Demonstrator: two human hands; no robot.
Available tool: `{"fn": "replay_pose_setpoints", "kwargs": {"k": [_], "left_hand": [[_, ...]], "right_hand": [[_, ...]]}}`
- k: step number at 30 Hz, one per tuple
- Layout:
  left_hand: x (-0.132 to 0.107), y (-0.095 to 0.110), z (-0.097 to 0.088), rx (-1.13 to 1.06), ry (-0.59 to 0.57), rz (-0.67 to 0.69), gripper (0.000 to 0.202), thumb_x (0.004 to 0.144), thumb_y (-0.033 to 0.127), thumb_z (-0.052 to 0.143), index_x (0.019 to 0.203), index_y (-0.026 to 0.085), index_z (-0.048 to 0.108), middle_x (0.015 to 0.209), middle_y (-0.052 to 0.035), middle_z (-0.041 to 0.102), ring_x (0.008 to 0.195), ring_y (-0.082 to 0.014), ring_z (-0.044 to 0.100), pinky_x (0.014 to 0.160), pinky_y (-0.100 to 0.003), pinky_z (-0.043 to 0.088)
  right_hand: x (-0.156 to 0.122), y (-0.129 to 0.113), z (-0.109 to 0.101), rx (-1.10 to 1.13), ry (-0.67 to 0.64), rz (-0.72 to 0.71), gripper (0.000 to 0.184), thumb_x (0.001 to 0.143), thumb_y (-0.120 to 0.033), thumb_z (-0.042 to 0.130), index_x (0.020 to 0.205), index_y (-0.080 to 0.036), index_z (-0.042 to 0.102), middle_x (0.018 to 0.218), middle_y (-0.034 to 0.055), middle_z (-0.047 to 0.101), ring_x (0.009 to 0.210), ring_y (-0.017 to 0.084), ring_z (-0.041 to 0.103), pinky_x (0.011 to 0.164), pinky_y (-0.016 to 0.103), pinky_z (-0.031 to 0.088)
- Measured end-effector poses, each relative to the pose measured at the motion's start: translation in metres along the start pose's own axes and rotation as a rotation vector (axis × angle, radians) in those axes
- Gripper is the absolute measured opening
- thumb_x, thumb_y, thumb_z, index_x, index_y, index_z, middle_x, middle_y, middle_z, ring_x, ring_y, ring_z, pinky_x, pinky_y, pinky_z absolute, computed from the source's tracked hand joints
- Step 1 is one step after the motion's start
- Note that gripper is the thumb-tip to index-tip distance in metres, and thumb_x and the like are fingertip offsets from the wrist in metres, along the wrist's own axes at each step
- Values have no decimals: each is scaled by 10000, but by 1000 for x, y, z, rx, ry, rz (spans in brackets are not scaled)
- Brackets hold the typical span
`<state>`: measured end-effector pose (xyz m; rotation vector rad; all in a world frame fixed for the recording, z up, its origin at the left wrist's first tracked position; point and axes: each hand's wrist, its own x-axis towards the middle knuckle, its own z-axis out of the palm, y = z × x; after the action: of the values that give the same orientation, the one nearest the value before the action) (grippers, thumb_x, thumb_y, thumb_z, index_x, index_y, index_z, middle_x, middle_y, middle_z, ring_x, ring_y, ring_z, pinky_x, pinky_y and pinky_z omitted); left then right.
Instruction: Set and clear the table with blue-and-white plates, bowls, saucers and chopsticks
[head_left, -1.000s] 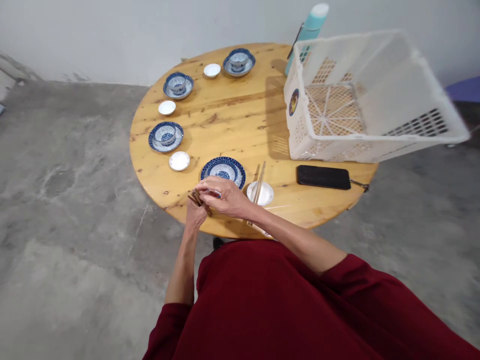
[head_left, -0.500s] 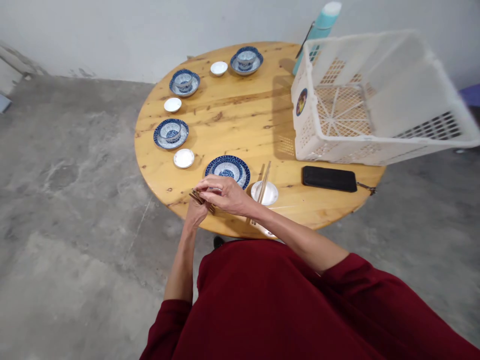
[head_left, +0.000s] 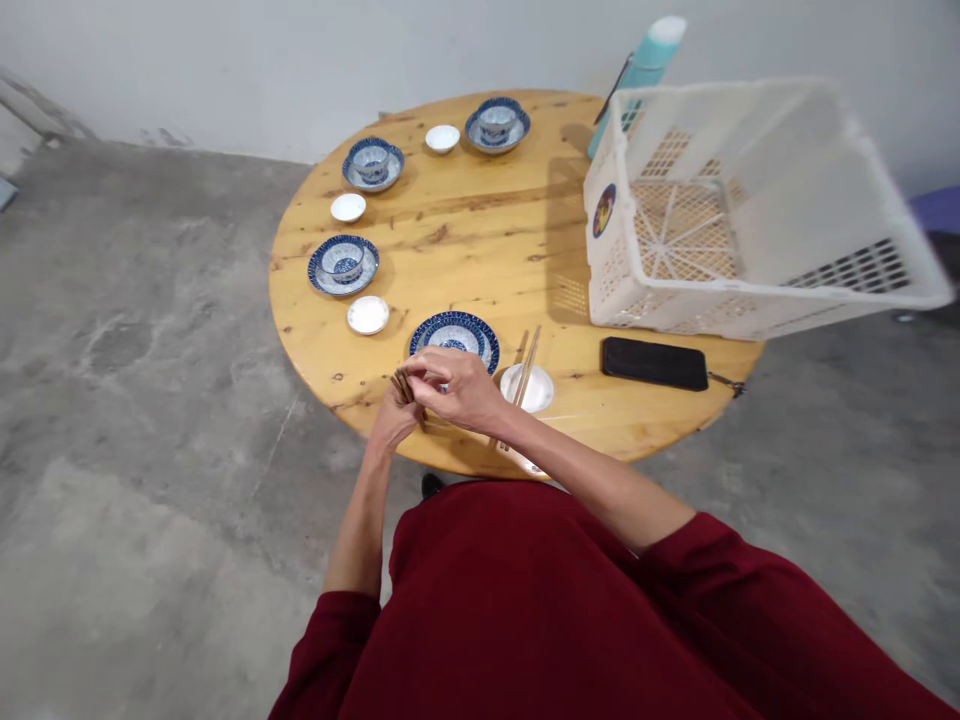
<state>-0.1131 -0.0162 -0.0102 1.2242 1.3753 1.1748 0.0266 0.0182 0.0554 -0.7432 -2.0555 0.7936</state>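
Note:
My left hand is closed around a small bunch of wooden chopsticks at the table's near left edge. My right hand is closed too, its fingertips pinching at the upper ends of the same bunch. Just beyond my hands lies a blue-patterned plate with a bowl, partly covered by my right hand. To its right a pair of chopsticks rests across a small white dish, the lower ends running down behind my right forearm.
Around the round wooden table stand blue-patterned bowls on plates and small white dishes. A white plastic crate occupies the right side, with a turquoise bottle behind and a black phone in front.
The chopsticks in my left hand have tilted more upright, and both hands have shifted slightly right. The view has moved a little; the tableware stays in place.

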Motion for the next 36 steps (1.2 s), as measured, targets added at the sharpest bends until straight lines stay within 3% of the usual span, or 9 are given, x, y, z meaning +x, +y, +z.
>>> {"fn": "replay_pose_setpoints", "kwargs": {"k": [9, 15, 20, 22, 26, 28, 32, 36], "left_hand": [[1, -5, 1, 2, -94, 3, 297, 759, 424, 690, 883, 156, 723, 799, -56, 748, 844, -211, 695, 760, -290, 556], [-1, -4, 1, 41, -81, 24, 384, 769, 532, 707, 831, 153, 735, 752, -48, 734, 702, -187, 659, 677, -279, 543], [-4, -3, 5, 34, -61, 50, 419, 818, 582, 677, 776, 169, 741, 657, -37, 699, 687, -199, 670, 679, -289, 560], [-6, -1, 6, -1, -55, 76, 450, 837, 609, 647, 831, 172, 756, 669, -41, 711, 688, -202, 680, 665, -291, 568], [-10, 1, 5, -159, -43, 73, 596, 880, 658, 562, 1113, 137, 734, 778, -85, 763, 676, -204, 713, 632, -296, 588], [-10, 0, 6, -233, -2, 58, 606, 891, 652, 555, 1150, 128, 715, 865, -110, 779, 703, -205, 733, 666, -306, 603], [-5, 0, 3, -307, 182, 125, 538, 908, 626, 554, 1048, 135, 723, 933, -124, 780, 821, -206, 751, 796, -319, 601], [-4, 11, -21, -310, 382, 170, 501, 919, 612, 548, 1003, 142, 701, 852, -87, 763, 693, -155, 721, 700, -278, 577]], "right_hand": [[0, -1, -3, -102, 37, -14, 161, 880, -179, 510, 860, -195, 669, 759, 38, 646, 712, 165, 582, 668, 274, 417], [-1, -2, -5, -52, 53, 4, 164, 868, -173, 506, 850, -195, 667, 704, 18, 610, 653, 152, 563, 639, 268, 409], [0, -7, -8, 11, 102, 84, 150, 856, -187, 517, 779, -195, 646, 676, 8, 603, 629, 148, 568, 629, 270, 426], [1, -8, -11, 51, 127, 137, 144, 851, -203, 530, 755, -199, 637, 681, 7, 616, 634, 147, 574, 629, 269, 439], [5, -5, -19, 170, 256, 290, 137, 842, -271, 582, 745, -197, 644, 711, 3, 646, 662, 146, 601, 667, 277, 486], [6, -3, -25, 257, 312, 342, 140, 832, -299, 613, 751, -192, 655, 703, -5, 644, 657, 143, 606, 661, 279, 503], [3, -5, -42, 303, 458, 374, 124, 824, -306, 658, 769, -196, 673, 734, -7, 659, 692, 138, 628, 685, 283, 542], [-12, -7, -66, 235, 611, 393, 134, 841, -332, 686, 826, -199, 689, 758, -2, 666, 682, 130, 633, 669, 280, 556]]}}
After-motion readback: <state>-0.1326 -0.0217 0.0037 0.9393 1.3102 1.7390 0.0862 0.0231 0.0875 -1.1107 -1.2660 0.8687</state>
